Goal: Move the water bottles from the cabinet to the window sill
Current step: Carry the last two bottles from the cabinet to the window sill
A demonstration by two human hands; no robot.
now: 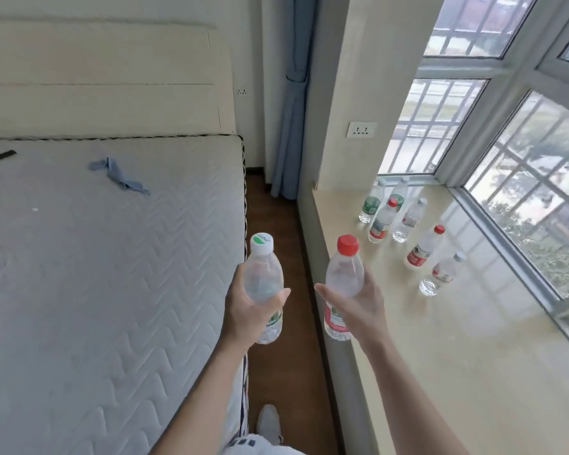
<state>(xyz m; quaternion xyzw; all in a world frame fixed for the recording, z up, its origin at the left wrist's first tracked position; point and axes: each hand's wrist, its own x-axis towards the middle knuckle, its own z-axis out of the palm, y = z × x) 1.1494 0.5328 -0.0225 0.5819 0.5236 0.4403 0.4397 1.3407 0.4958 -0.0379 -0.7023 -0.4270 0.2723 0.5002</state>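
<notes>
Head view: nearest, below both wrists, one grey shoe (269,421) stands on the brown wooden floor (276,366), in the strip between bed and wall.

Two water bottles are in the air, one per hand. The left hand (243,310) has its fingers and thumb curled round the middle of a clear plastic bottle with a white-and-green cap and green label (263,277). The right hand (358,307) has its fingers wrapped the same way round a clear plastic bottle with a red cap and red label (344,274). Both bottles have their long axis close to vertical, cap up and base below the fingers. The left one hangs over the floor strip, the right one over the near edge of the beige stone window sill (440,372).

Beyond the right fingers and further right, six more clear bottles stand upright on the sill, caps up:
- two with red caps
- four with pale caps

The closest is a pale-capped, red-labelled bottle (442,274). The farthest pair carry green labels (372,201).

Left of the left fingers lies one white quilted mattress (96,274). One crumpled blue cloth (119,175) rests on it, far beyond the fingers. One blue curtain (291,110) hangs in the corner, and one white wall socket (361,130) is set above the sill.
</notes>
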